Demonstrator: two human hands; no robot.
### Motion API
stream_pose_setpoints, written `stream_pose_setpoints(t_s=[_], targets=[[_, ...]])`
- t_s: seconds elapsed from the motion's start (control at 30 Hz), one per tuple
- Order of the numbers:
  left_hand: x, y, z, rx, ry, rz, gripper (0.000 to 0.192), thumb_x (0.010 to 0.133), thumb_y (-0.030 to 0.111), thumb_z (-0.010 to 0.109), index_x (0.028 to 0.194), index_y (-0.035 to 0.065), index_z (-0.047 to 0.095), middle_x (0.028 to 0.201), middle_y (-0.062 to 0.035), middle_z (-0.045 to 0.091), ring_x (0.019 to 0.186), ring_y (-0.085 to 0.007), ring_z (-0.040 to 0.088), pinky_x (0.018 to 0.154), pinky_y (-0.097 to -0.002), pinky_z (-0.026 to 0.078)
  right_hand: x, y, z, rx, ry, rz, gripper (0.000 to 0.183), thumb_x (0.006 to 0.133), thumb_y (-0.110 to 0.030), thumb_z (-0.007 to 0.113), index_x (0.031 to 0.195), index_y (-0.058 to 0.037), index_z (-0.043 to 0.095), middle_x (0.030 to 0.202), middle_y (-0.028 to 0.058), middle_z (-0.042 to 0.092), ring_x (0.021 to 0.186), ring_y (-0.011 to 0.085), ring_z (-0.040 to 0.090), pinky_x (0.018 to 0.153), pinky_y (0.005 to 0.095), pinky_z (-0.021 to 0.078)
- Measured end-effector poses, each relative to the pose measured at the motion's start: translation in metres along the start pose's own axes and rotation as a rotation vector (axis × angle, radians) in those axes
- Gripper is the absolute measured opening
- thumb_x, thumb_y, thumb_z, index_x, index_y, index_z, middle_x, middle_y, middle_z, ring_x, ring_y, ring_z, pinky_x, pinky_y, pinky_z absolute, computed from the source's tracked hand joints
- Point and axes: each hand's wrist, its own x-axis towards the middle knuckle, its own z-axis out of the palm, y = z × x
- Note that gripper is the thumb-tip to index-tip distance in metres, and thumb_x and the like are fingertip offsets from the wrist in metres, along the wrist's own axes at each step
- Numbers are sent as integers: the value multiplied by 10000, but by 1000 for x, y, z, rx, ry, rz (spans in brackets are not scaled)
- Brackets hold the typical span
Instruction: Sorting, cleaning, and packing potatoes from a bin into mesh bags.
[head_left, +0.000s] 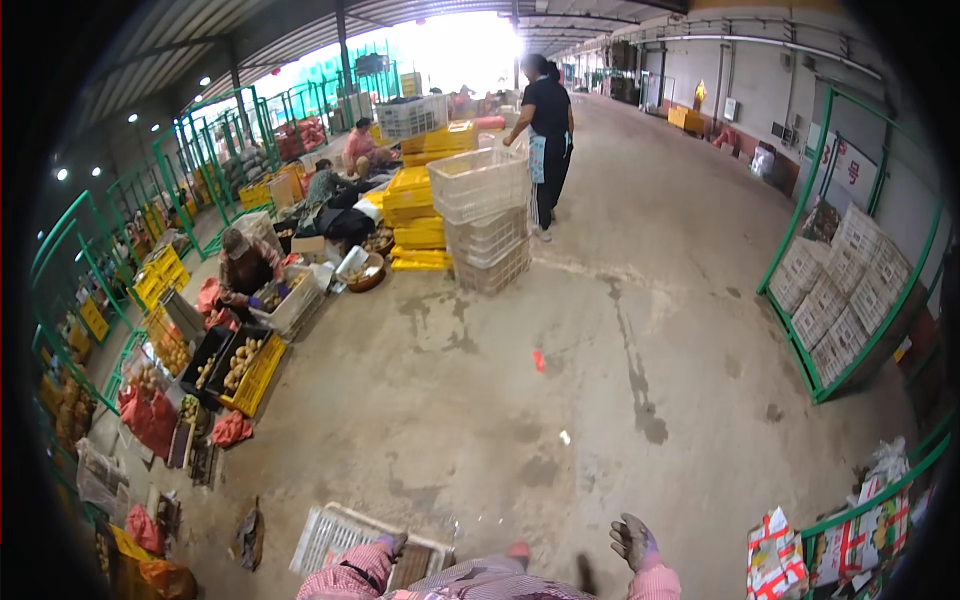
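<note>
My left hand, in a soiled purple glove and a pink checked sleeve, is low in the view, over a white slatted plastic crate. Whether it touches the crate or is closed on anything I cannot tell. My right hand, gloved the same way, is held out above the concrete floor with its fingers apart and nothing in it. Between the hands are my checked clothing and the tip of a reddish shoe.
Stacked white crates and yellow crates stand ahead, beside a standing person. A seated worker and potato crates are left. A green-framed cart and printed cartons are right.
</note>
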Motion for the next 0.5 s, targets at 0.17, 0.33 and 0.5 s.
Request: stream_pose_setpoints(t_s=[0.17, 0.33, 0.5], targets=[[94, 89, -12, -24, 43, -138, 521, 849, 453, 465, 1232, 102, 439, 1169, -95, 531, 958, -268, 554, 757, -466, 456, 64, 8, -108, 114, 229, -41, 618, 835, -518, 510, 1297, -119, 412, 1298, 134, 462, 1146, 249, 477, 909, 396, 414], [38, 297, 33, -216, 19, 271, 549, 847, 450, 517, 1224, 54, 478, 1070, -98, 590, 901, -218, 599, 621, -376, 489, 64, 27, -180, 159, 679, 508, 554, 895, -499, 404, 1276, -99, 427, 1236, 83, 522, 1103, 262, 494, 908, 388, 399], [62, 405, 66, -134, 25, 471, 546, 837, 495, 524, 1185, 75, 512, 1021, -75, 598, 880, -208, 600, 600, -364, 488, 172, -33, -225, -38, 569, 598, 518, 890, -458, 429, 1238, -75, 447, 1199, 120, 540, 1066, 252, 525, 889, 391, 420]])
